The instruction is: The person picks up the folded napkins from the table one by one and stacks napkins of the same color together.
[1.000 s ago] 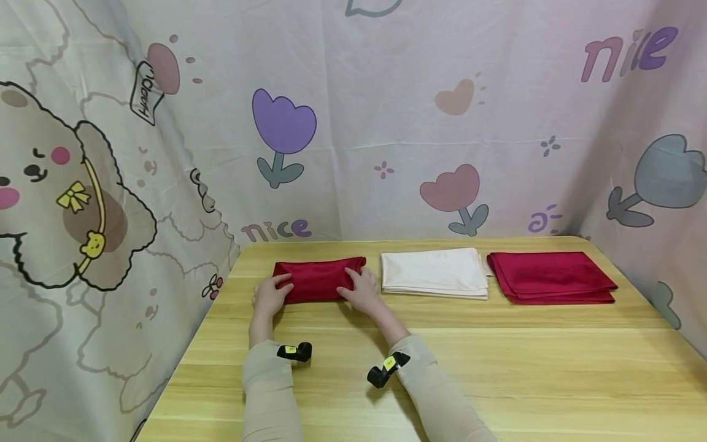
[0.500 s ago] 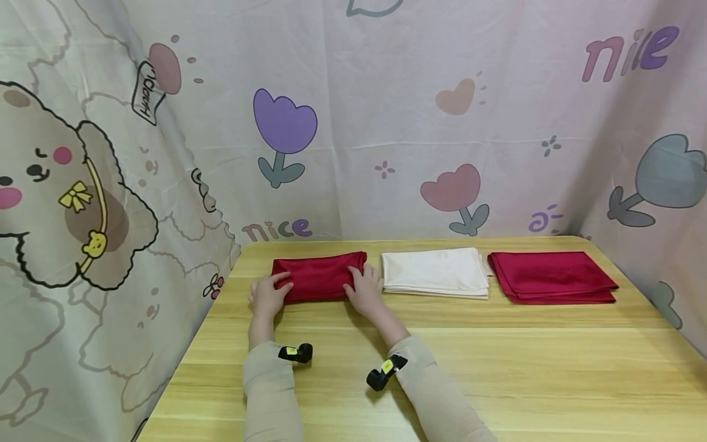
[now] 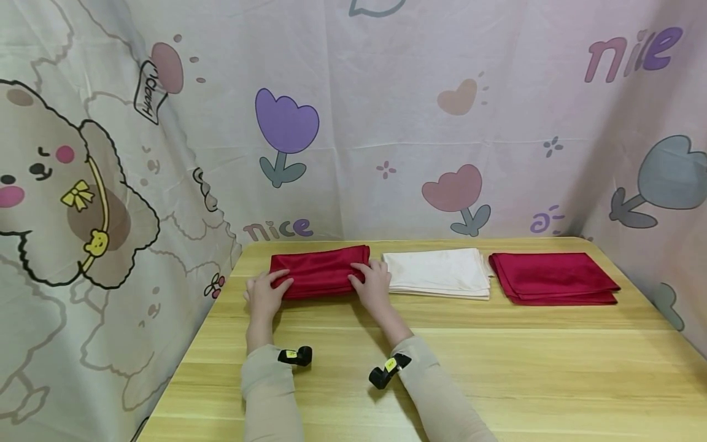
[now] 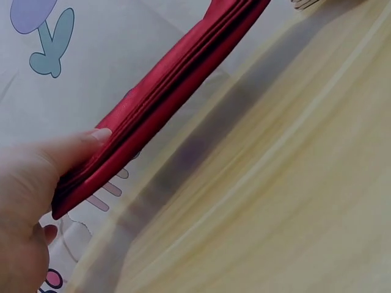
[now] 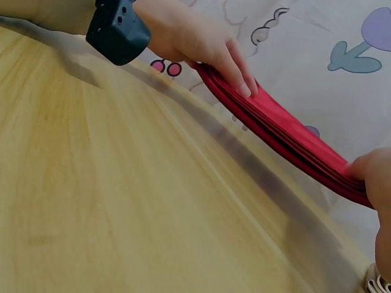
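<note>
A folded red satin cloth (image 3: 317, 271) hangs level between my two hands at the back left of the table. My left hand (image 3: 264, 299) pinches its left end, thumb on top and other fingers underneath. At the opposite end my right hand (image 3: 374, 287) grips it the same way. Seen from the left wrist, the cloth (image 4: 165, 97) shows several stacked layers along its near edge and is clear of the tabletop, with a shadow below. The right wrist view shows the cloth (image 5: 281, 128) sagging slightly between both hands.
A folded white cloth (image 3: 436, 271) lies just right of my right hand, close to it. Farther right is another folded red cloth (image 3: 552, 276). Wood-grain table (image 3: 525, 368) spreads in front, and a printed curtain (image 3: 364, 98) stands behind and at the sides.
Both hands have raised the red cloth a little off the table. It sits slightly higher in the head view, its right end nearer the white cloth, which has stayed put.
</note>
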{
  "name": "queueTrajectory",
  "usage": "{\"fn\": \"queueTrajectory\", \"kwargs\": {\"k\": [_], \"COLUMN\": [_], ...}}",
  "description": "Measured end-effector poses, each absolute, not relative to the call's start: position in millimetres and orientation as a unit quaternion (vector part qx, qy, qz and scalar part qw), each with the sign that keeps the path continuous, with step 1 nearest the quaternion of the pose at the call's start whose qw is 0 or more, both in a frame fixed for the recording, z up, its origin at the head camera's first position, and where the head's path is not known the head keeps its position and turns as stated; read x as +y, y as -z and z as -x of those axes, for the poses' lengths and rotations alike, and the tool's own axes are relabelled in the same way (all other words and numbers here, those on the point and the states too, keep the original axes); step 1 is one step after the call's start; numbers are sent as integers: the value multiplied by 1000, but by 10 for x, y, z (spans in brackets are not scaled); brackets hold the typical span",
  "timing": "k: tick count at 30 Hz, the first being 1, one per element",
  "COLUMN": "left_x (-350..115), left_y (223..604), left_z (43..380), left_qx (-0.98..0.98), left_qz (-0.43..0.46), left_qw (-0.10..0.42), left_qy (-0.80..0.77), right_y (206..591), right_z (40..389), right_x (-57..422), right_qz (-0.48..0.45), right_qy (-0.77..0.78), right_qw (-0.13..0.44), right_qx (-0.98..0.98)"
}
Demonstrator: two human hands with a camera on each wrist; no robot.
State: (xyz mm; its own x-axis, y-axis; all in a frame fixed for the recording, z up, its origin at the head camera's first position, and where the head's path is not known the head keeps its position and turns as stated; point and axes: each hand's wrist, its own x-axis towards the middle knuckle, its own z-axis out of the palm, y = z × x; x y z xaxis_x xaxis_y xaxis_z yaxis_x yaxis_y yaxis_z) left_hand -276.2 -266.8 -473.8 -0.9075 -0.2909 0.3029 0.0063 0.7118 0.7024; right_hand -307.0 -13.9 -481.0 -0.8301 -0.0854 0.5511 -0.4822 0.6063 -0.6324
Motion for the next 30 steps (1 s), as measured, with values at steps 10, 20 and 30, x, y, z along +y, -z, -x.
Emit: {"fn": "queueTrajectory", "kwargs": {"k": [10, 20, 30], "left_x": [-2646, -2611, -2555], "left_y": [4647, 4547, 4478], "left_z": [2716, 2683, 2674], "left_qx": [-892, -884, -879], "left_qz": [-67, -48, -38], "left_qw": [234, 257, 267], "left_qy": [381, 388, 393], "right_y": [4792, 4783, 4760], "right_z": [3102, 3125, 3109], "right_x": [-83, -33, 27], "right_qz": [-168, -165, -171], "right_qy": [-453, -478, -480], "right_qw": [278, 274, 287], "right_qx": [-830, -818, -811]}}
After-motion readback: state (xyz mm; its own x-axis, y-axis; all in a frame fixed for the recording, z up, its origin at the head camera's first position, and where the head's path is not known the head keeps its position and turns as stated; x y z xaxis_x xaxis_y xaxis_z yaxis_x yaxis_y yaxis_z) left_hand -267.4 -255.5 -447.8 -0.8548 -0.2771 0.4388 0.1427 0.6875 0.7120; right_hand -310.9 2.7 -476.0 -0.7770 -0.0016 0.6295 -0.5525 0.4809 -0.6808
